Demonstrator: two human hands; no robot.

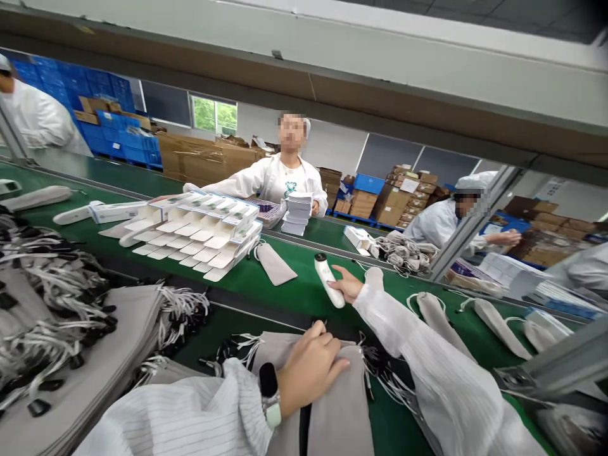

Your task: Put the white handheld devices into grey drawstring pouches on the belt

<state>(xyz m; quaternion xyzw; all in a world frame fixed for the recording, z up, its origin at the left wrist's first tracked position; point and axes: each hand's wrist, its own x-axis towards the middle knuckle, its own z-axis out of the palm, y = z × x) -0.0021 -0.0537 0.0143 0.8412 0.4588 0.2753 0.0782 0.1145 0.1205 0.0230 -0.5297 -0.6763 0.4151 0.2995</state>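
Note:
My right hand (346,285) reaches out over the green belt (304,291) and grips a small white handheld device (329,278) by its lower end. My left hand (311,367), with a watch on its wrist, rests with curled fingers on a grey drawstring pouch (339,411) that lies on top of a pile near me. Both arms wear white striped sleeves.
Stacks of grey pouches with cords (80,354) fill the left. Open white boxes (199,231) and one flat pouch (275,265) lie on the belt, filled pouches (494,320) at right. Three people in white coats work across the line. A metal frame post (475,221) slants on the right.

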